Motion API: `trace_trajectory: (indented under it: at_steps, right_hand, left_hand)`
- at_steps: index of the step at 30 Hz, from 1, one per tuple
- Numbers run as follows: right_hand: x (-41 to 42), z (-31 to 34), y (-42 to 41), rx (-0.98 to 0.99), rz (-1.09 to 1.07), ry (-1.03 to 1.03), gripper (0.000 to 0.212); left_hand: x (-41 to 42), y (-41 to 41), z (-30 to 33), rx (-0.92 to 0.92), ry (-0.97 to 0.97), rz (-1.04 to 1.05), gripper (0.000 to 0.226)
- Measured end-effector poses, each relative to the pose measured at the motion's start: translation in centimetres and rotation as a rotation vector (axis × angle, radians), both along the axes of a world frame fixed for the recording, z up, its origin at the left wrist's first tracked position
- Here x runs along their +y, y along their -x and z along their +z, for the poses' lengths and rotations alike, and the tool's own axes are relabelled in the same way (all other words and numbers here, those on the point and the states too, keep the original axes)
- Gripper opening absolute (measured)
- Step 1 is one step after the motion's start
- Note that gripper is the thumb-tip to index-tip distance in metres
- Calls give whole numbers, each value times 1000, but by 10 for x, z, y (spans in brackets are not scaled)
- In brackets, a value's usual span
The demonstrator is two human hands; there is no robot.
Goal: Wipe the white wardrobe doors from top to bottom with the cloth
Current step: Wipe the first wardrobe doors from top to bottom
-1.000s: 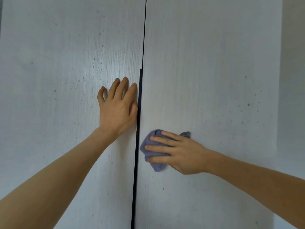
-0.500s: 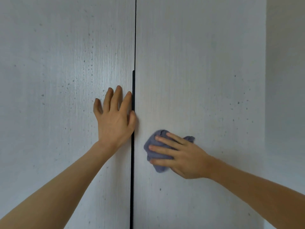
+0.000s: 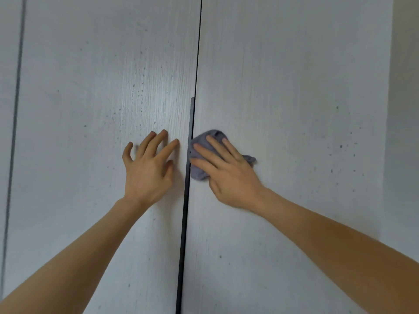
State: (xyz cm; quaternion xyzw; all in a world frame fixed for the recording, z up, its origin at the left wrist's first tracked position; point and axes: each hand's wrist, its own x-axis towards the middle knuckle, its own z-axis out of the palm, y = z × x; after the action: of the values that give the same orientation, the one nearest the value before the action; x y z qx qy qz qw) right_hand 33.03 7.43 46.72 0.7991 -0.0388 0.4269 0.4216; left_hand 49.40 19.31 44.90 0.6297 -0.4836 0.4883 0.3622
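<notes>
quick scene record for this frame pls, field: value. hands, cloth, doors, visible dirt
left hand: fingers spread, on the left door, beside the centre gap, holding nothing
right hand: straight fingers pressing the cloth against the right door
cloth: grey-blue, bunched, mostly under the right hand, its left edge at the dark handle strip
doors: white, wood-grain, closed, a narrow dark gap between them
visible dirt: small dark specks on both doors, above and below the hands
wall: plain, pale, to the right of the right door

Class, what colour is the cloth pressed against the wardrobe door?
Greyish purple; the cloth shows best in the head view, under the right hand.
</notes>
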Motion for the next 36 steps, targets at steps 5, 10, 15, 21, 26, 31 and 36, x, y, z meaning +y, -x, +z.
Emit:
trace_trajectory:
  at_steps: [5, 10, 15, 21, 26, 31, 36]
  right_hand:
    - [-14, -75, 15, 341, 15, 187, 48]
    - [-28, -35, 35, 317, 72, 169, 43]
    - [-61, 18, 92, -221, 49, -116, 48]
    - [-60, -57, 109, 111, 36, 99, 41]
    - [-81, -44, 141, 120, -58, 91, 49]
    - [-84, 25, 152, -553, 27, -431, 55]
    - [-79, 33, 132, -541, 25, -401, 56]
  left_hand:
    - [10, 3, -18, 51, -53, 70, 53]
    - [9, 26, -18, 78, -29, 36, 53]
    - [-2, 49, -10, -96, -28, 25, 48]
    - [-25, 80, -1, -212, -108, 3, 51]
    - [-48, 104, 15, -239, -154, 25, 57]
    - [-71, 121, 32, -238, -124, 37, 57]
    - [-92, 126, 42, -190, -52, 46, 62]
